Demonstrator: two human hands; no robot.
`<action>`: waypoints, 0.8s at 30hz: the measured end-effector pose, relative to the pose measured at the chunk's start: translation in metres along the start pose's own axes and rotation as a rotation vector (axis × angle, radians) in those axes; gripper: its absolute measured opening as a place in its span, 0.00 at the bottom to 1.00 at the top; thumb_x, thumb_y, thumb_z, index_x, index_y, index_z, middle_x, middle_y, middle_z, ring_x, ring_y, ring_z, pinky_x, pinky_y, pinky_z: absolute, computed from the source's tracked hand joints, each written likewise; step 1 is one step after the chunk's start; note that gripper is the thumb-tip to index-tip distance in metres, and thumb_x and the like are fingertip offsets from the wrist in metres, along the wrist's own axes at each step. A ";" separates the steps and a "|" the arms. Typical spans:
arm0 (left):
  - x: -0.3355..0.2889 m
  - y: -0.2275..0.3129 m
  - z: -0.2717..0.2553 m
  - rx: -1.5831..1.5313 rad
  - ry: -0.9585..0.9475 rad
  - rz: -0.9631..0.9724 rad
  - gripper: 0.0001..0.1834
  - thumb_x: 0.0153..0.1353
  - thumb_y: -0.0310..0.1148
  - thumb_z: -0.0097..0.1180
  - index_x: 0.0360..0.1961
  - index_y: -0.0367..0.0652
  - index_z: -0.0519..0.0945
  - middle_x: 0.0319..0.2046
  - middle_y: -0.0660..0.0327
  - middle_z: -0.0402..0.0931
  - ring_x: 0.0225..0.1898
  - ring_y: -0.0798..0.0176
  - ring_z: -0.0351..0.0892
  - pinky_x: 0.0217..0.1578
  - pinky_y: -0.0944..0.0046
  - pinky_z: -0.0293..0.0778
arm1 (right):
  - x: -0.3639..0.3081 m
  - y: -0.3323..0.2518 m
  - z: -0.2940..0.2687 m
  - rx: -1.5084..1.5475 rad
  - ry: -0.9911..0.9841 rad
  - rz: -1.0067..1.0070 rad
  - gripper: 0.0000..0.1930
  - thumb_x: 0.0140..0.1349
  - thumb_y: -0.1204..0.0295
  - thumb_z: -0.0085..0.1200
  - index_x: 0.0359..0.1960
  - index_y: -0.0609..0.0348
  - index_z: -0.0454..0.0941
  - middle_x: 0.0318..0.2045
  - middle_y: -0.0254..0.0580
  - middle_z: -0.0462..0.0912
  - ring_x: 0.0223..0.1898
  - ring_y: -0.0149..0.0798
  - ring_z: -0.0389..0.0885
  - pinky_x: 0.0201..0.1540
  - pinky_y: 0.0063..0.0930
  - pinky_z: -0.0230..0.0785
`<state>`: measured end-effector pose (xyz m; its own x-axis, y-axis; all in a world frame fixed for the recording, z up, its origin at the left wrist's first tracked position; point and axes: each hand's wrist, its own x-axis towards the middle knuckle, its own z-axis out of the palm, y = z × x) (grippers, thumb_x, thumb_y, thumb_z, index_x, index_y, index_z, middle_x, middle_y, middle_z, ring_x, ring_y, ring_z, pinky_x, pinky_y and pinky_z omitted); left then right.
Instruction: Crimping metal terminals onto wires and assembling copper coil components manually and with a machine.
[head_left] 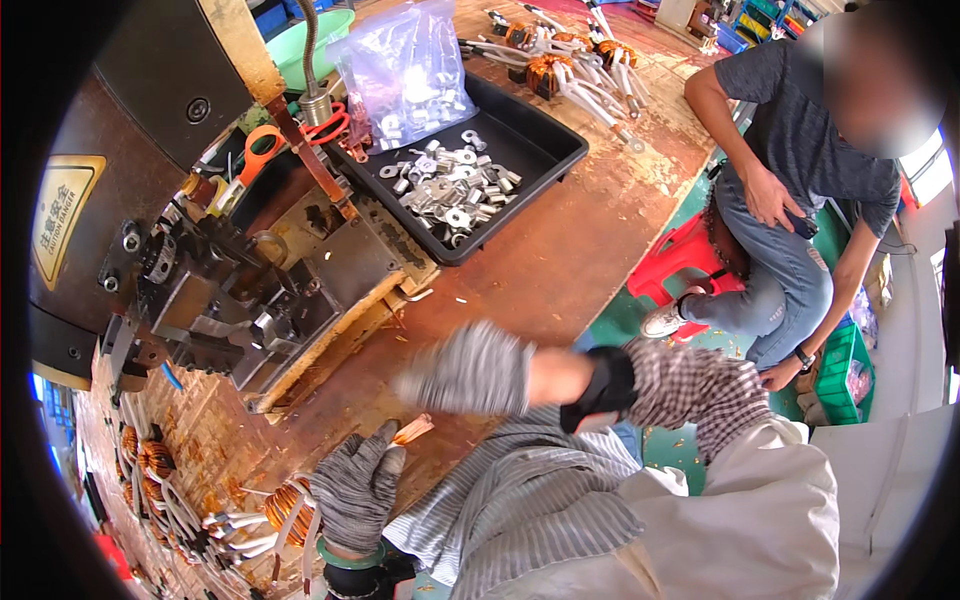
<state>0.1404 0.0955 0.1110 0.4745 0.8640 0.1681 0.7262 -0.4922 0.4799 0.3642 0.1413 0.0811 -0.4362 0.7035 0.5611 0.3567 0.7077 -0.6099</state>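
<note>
My left hand (355,485), in a grey knitted glove, is closed at the near edge of the wooden bench. Between its thumb and fingers pokes a bundle of bare copper strands (412,430), a stripped wire end. Right beside that hand lies a copper-wound ring coil (290,510) with white leads; whether the strands belong to it is hidden by the glove. My right hand (468,370), also gloved, is over the bench to the right of the press machine (255,310). Motion blurs its fingers, so I cannot see whether it holds anything.
A black tray (545,150) holds metal ring terminals (460,190) and a plastic bag (405,75). Orange-handled scissors (262,150) stand by the machine. More coils lie at the far end (550,72) and left (155,460). A person (780,190) sits on a red stool (665,265).
</note>
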 end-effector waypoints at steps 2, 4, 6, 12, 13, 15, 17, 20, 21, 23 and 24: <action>0.001 -0.007 0.000 0.052 0.018 -0.009 0.15 0.51 0.37 0.56 0.41 0.49 0.79 0.18 0.57 0.68 0.20 0.54 0.69 0.23 0.58 0.65 | 0.027 0.025 -0.047 -0.439 -0.071 0.093 0.15 0.60 0.60 0.44 0.40 0.55 0.75 0.29 0.44 0.79 0.28 0.42 0.79 0.24 0.31 0.71; 0.001 -0.002 0.000 0.033 0.013 -0.023 0.15 0.51 0.39 0.57 0.41 0.50 0.79 0.18 0.57 0.69 0.19 0.54 0.70 0.22 0.58 0.66 | 0.052 0.048 -0.076 -0.650 0.032 0.309 0.14 0.58 0.57 0.47 0.29 0.56 0.75 0.21 0.48 0.76 0.25 0.47 0.77 0.25 0.38 0.69; -0.005 0.001 0.002 0.061 0.000 -0.030 0.15 0.51 0.39 0.57 0.41 0.50 0.79 0.18 0.56 0.70 0.20 0.54 0.71 0.23 0.58 0.67 | 0.066 0.076 -0.084 -0.821 -0.128 0.325 0.13 0.55 0.60 0.49 0.35 0.54 0.75 0.29 0.50 0.76 0.33 0.50 0.77 0.34 0.41 0.69; 0.003 0.001 0.000 0.050 -0.072 -0.093 0.13 0.53 0.36 0.55 0.40 0.46 0.78 0.23 0.54 0.72 0.24 0.52 0.73 0.26 0.58 0.69 | 0.092 0.097 -0.083 -0.873 -0.371 0.384 0.14 0.49 0.65 0.53 0.36 0.56 0.77 0.36 0.51 0.76 0.40 0.50 0.75 0.41 0.41 0.68; 0.006 -0.005 0.002 0.092 -0.034 -0.019 0.12 0.53 0.35 0.53 0.39 0.45 0.77 0.25 0.53 0.72 0.26 0.51 0.73 0.27 0.57 0.69 | 0.091 0.105 -0.080 -0.992 -0.385 0.323 0.13 0.48 0.66 0.54 0.36 0.55 0.77 0.36 0.50 0.76 0.40 0.50 0.75 0.41 0.41 0.68; 0.008 -0.011 -0.001 0.126 -0.020 0.024 0.11 0.54 0.34 0.52 0.38 0.43 0.75 0.26 0.53 0.72 0.28 0.50 0.73 0.27 0.57 0.69 | 0.100 0.108 -0.079 -0.789 -0.231 0.415 0.12 0.47 0.65 0.56 0.33 0.55 0.77 0.29 0.48 0.78 0.34 0.48 0.77 0.40 0.40 0.68; 0.013 -0.001 -0.008 0.176 0.022 0.084 0.08 0.55 0.30 0.49 0.36 0.41 0.73 0.28 0.53 0.73 0.30 0.48 0.72 0.29 0.57 0.69 | 0.082 0.095 -0.084 -0.490 0.217 0.321 0.07 0.57 0.68 0.48 0.34 0.56 0.74 0.28 0.43 0.81 0.29 0.37 0.79 0.32 0.28 0.70; 0.018 0.000 -0.010 -0.008 0.032 0.107 0.08 0.55 0.28 0.49 0.37 0.39 0.74 0.31 0.51 0.74 0.32 0.48 0.73 0.32 0.56 0.70 | 0.047 0.041 -0.082 0.154 0.191 0.255 0.08 0.56 0.68 0.51 0.33 0.58 0.73 0.25 0.39 0.78 0.28 0.36 0.76 0.32 0.27 0.68; 0.023 -0.008 -0.011 0.026 0.059 0.099 0.08 0.55 0.28 0.49 0.37 0.39 0.74 0.31 0.51 0.74 0.32 0.48 0.73 0.32 0.56 0.70 | 0.035 0.013 -0.070 0.252 0.025 0.318 0.08 0.56 0.68 0.52 0.33 0.58 0.73 0.24 0.38 0.76 0.28 0.35 0.76 0.32 0.27 0.68; 0.023 -0.006 -0.002 -0.049 0.025 0.025 0.09 0.55 0.28 0.50 0.37 0.39 0.75 0.31 0.51 0.74 0.32 0.48 0.74 0.33 0.56 0.70 | -0.001 0.007 -0.038 0.497 -0.063 0.353 0.10 0.56 0.67 0.53 0.35 0.58 0.73 0.26 0.39 0.74 0.30 0.34 0.75 0.35 0.27 0.67; 0.019 -0.006 -0.001 0.050 0.060 0.066 0.09 0.59 0.26 0.44 0.38 0.37 0.75 0.35 0.55 0.77 0.37 0.57 0.77 0.40 0.64 0.71 | -0.021 -0.003 -0.022 0.475 -0.086 0.368 0.10 0.56 0.66 0.53 0.36 0.58 0.72 0.28 0.39 0.75 0.31 0.32 0.74 0.36 0.26 0.67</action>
<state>0.1444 0.1147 0.1119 0.4932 0.8333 0.2498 0.7189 -0.5521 0.4224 0.3903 0.1259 0.0830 -0.4267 0.8745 0.2307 0.0979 0.2982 -0.9495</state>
